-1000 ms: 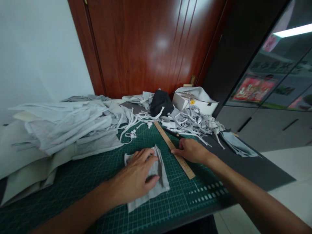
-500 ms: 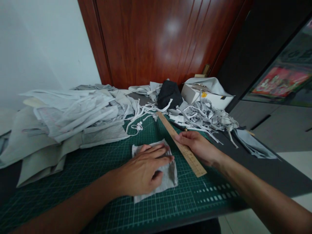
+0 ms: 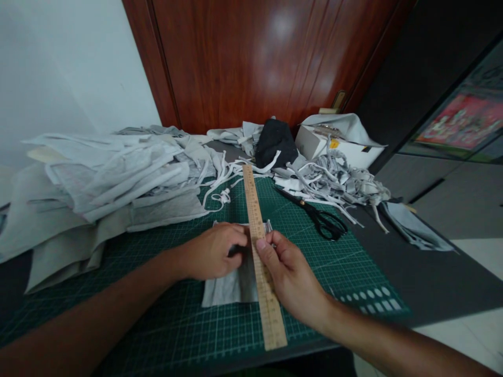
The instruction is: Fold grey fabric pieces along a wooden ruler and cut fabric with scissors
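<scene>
A small grey cloth piece point(image 3: 230, 288) lies on the green cutting mat point(image 3: 188, 324) in front of me. My left hand point(image 3: 216, 251) rests over its upper left part with the fingers curled in; what they hold, if anything, is hidden. My right hand point(image 3: 288, 272) grips a wooden ruler point(image 3: 255, 214) near its middle, thumb on top. The ruler runs away from me across the right side of the cloth and hides part of it. Black scissors point(image 3: 322, 220) lie on the mat to the right of the ruler.
Layered grey fabric point(image 3: 118, 178) covers the left side. White cords and grey strips point(image 3: 334, 178) are heaped at the back right, near a black cloth item point(image 3: 276, 143) and a white box point(image 3: 314, 144). Folded cloth point(image 3: 416, 228) lies at the right edge.
The ruler has moved left, over the cloth, with my right hand, uncovering the scissors. My left hand has shifted left and its spread fingers have curled in.
</scene>
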The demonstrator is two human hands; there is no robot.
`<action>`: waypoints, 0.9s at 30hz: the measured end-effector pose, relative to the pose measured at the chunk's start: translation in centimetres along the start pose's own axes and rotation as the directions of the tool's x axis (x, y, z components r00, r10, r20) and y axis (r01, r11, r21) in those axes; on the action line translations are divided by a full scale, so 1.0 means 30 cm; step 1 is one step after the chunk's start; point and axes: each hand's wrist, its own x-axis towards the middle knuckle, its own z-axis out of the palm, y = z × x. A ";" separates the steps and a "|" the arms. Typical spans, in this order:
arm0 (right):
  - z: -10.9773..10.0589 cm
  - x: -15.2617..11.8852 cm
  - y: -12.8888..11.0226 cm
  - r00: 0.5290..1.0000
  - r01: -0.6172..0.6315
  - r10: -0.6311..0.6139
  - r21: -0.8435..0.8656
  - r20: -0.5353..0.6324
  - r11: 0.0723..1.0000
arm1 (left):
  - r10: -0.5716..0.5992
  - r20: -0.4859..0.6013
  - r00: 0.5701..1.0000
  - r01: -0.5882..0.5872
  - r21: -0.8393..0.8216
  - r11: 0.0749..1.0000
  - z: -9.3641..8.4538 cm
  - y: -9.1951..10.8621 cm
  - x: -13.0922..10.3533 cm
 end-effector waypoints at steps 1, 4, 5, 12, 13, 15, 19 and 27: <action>-0.003 0.003 -0.003 1.000 0.004 -0.004 -0.038 0.013 0.999 | -0.017 0.029 0.999 0.018 -0.058 0.998 0.003 -0.001 0.009; -0.015 0.019 -0.009 0.996 -0.005 0.020 -0.164 0.088 0.987 | -0.151 -0.004 0.989 0.145 -0.248 0.958 0.024 0.003 0.029; -0.019 0.023 -0.010 0.993 -0.009 0.033 -0.200 0.116 0.980 | -0.215 -0.062 0.975 0.184 -0.325 0.928 0.035 0.007 0.033; -0.061 0.015 -0.041 0.958 0.072 0.063 -0.450 0.278 0.890 | -0.280 -0.161 0.946 0.184 -0.445 0.876 0.082 0.016 0.016; -0.075 0.015 -0.054 0.942 0.110 0.065 -0.485 0.330 0.868 | -0.238 -0.150 0.960 0.171 -0.361 0.916 0.082 0.014 0.014; -0.112 0.024 -0.082 0.889 0.206 0.086 -0.561 0.450 0.802 | -0.173 -0.133 0.976 0.138 -0.237 0.962 0.083 0.010 0.013; -0.199 0.067 -0.109 0.837 0.338 0.105 -0.658 0.537 0.673 | -0.124 -0.161 0.979 0.097 -0.166 0.981 0.089 0.003 0.013; -0.262 0.099 -0.089 0.843 0.336 0.205 -0.785 0.497 0.521 | -0.142 -0.232 0.962 0.115 -0.129 0.985 0.105 0.008 0.009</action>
